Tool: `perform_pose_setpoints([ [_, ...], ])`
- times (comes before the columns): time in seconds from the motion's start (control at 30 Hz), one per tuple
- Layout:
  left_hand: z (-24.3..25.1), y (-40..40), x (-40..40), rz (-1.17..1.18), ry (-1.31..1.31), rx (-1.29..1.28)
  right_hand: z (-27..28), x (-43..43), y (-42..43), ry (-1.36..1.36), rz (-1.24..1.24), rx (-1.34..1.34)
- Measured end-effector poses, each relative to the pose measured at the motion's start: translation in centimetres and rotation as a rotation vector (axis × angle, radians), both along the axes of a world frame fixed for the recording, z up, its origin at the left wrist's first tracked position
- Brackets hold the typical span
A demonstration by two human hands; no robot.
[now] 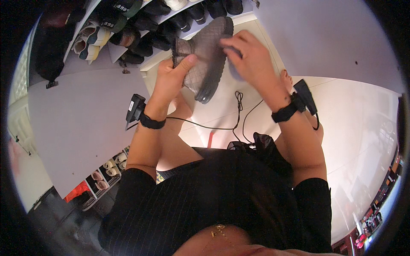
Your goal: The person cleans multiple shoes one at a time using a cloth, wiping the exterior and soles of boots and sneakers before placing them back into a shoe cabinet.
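Observation:
A dark quilted ankle boot (205, 57) is held up in front of the open shoe cabinet, its black ridged sole turned to the right. My left hand (175, 72) grips the boot at its shaft, the thumb pressed on the quilted side. At the sole's right edge is my right hand (248, 54), blurred, with thumb and fingers bent. Something bluish-grey and blurred (235, 68) shows under that hand; whether the fingers hold it I cannot tell. Both wrists wear black straps with small box-like devices.
Shoes stand on the cabinet shelves (192, 22), among them white sneakers (88, 41). Cabinet doors stand open at left (86, 128) and right (330, 35). Black cables (238, 108) run over the pale tiled floor between my legs. More shoes sit on a low rack (109, 171) at lower left.

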State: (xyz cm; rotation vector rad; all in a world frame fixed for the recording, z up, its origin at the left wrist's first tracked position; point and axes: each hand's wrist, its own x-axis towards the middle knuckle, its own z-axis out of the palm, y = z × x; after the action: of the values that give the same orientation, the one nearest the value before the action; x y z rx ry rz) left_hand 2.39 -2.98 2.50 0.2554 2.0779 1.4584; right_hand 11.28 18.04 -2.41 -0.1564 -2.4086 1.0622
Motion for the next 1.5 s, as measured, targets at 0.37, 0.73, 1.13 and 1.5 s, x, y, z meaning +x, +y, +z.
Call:
perform_pose_setpoints([
  [0.37, -0.3, -0.5, -0.1, 0.040, -0.141, 0.257, 1.2, -0.8, 1.9, 0.073, -0.186, 0.055],
  [0.73, 0.3, 1.3, 0.8, 0.143, 0.088, -0.087, 3.7, 0.6, 2.2, -0.161, -0.021, -0.337],
  [1.13, -5.9, 3.3, 3.7, -0.490, 1.108, -0.324, 2.0, 1.1, -2.0, -0.467, -0.091, 0.075],
  [1.5, -3.8, 1.7, -0.6, -0.576, -0.078, -0.068, 0.0, 0.5, -2.7, -0.237, -0.132, 0.422],
])
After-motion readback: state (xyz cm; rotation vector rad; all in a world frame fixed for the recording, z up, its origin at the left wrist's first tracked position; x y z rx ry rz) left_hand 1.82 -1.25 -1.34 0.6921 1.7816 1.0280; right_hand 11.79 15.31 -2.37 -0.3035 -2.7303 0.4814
